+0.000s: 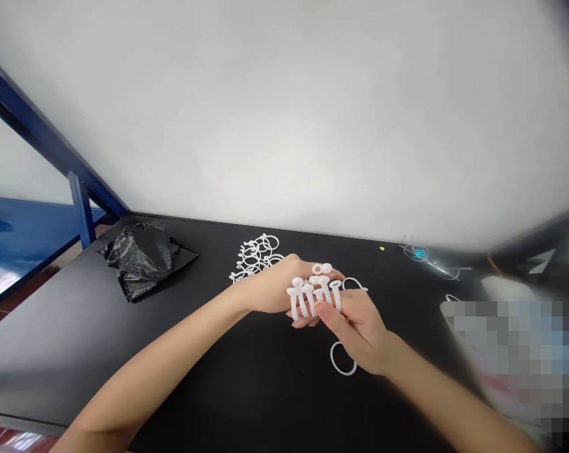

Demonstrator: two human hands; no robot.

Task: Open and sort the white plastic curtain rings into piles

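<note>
Several white plastic curtain rings, with knobbed ends facing up, are bunched side by side around the fingers of my left hand. That hand is turned with its back up, and its curled fingertips show just below the rings. From the right, my right hand closes on the same bunch, its thumb pressed against the rings. Its other fingers are partly hidden behind them. Just beyond the right hand lies a loose ring, and another ring rests on the table nearer to me.
A pile of white rings lies behind my left wrist on the black table. At the left is a crumpled black plastic bag. A clear plastic piece sits at the back right. Blue metal framing borders the left side.
</note>
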